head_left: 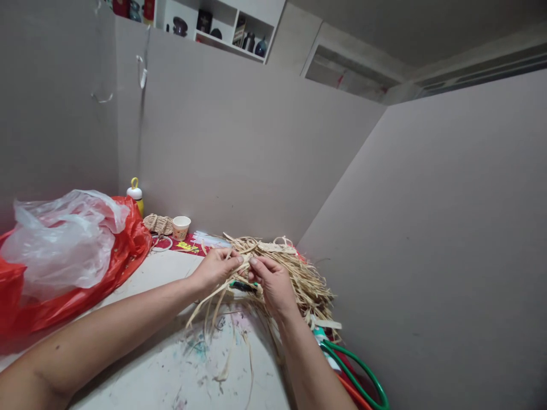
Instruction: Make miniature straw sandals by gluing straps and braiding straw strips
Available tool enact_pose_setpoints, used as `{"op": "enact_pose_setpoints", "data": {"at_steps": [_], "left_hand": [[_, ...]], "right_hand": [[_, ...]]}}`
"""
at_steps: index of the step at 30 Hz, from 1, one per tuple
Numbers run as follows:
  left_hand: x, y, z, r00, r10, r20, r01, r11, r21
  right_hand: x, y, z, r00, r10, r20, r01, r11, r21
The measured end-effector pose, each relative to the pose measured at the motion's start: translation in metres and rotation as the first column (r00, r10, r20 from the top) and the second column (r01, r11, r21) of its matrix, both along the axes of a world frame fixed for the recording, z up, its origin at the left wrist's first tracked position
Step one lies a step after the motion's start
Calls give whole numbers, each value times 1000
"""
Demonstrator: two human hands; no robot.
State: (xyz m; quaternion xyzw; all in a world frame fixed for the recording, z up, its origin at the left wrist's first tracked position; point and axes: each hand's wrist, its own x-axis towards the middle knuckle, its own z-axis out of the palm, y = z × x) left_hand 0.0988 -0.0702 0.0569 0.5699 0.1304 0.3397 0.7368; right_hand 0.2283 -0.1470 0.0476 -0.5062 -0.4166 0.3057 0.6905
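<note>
My left hand (217,267) and my right hand (273,281) meet above the paint-stained board, thumbs and fingertips pinched. Between them runs a pale dried straw strip (245,263), gripped from both sides. Loose ends of straw (205,302) hang below my left hand toward the board. Right behind my hands lies a large bundle of dried straw (310,285). A dark tool with green parts (243,286), partly covered by straw, rests just under my fingers; its kind is unclear.
A red plastic bag (137,242) with a clear bag (68,245) on it fills the left. Along the back stand a yellow bottle (135,193), a woven straw piece (158,223) and a paper cup (181,229). Green handles (363,370) lie front right. Grey partitions (239,148) enclose the table.
</note>
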Motion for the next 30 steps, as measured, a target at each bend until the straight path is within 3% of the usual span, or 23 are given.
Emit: {"op": "enact_pose_setpoints", "data": {"at_steps": [2,4,6,9,14,19,22,27,30], "left_hand": [[0,-1,0,1000,-21,6,21,999,36],[0,-1,0,1000,30,9,-31,997,72],[-1,-2,0,996,76,38,-78,996,50],[-1,-3,0,996,42,74,-43,999,8],[1,2,-7,992,125,21,-126,990,68],[0,7,-5,986,153,-61,-155,988,-19],[-5,6,2,991,81,-102,-85,996,-33],[-12,0,7,954,-233,-190,218,971,-99],[-11,-2,4,942,-264,-209,245,963,-114]], "right_hand": [[-1,-1,1,1000,-4,21,4,1000,-9],[-2,-2,1,998,-19,54,20,1000,-11],[-3,-2,1,996,-34,85,34,999,0],[-4,-1,-2,993,-29,111,28,1000,14],[-4,1,-7,996,-34,83,31,999,28],[2,-2,-3,995,-43,87,41,999,24],[5,-6,4,985,-33,171,32,999,9],[5,-9,13,952,-56,300,56,998,10],[5,-7,11,959,-47,279,46,999,11]]}}
